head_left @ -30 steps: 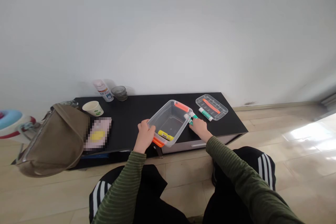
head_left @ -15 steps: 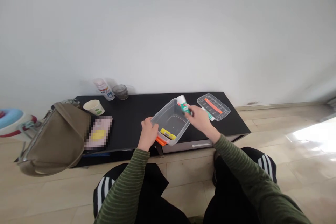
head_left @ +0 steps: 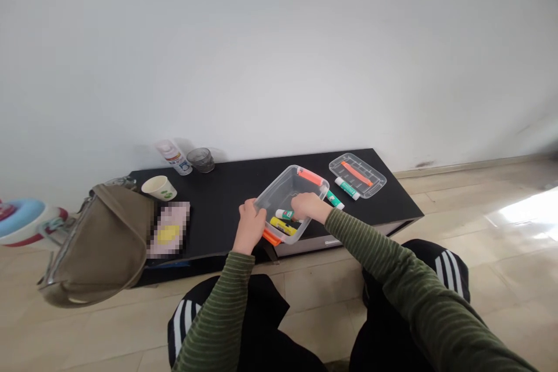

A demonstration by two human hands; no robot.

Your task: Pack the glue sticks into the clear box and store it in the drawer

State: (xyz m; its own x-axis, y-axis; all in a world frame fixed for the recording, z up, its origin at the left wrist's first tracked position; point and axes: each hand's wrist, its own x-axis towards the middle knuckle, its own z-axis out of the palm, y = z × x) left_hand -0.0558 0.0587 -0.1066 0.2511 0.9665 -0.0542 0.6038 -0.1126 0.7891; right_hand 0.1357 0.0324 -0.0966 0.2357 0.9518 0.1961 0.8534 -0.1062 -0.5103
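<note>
My left hand (head_left: 250, 224) grips the left edge of a clear plastic box (head_left: 279, 190) with orange clips. Inside, near the front, lies a yellow stick (head_left: 283, 226), perhaps a glue stick or marker. My right hand (head_left: 310, 207) reaches into the box, its fingers closed round one end of a green-and-white glue stick (head_left: 285, 215) beside the yellow one. Part of that glue stick is hidden by the fingers. Just right of the box, a second glue stick (head_left: 335, 199) lies on the black cabinet top. Another glue stick (head_left: 347, 188) rests against the clear lid (head_left: 358, 175).
On the left of the black cabinet (head_left: 231, 180) stand a paper cup (head_left: 159, 188), a spray can (head_left: 174, 157) and a dark glass (head_left: 201, 160). A brown bag (head_left: 102, 244) overhangs its left end, by a blurred pink packet (head_left: 169, 229). The wall rises behind.
My right hand has lowered the green-and-white glue stick from above the box's right side down into it, beside the yellow stick. The left hand keeps its hold on the box.
</note>
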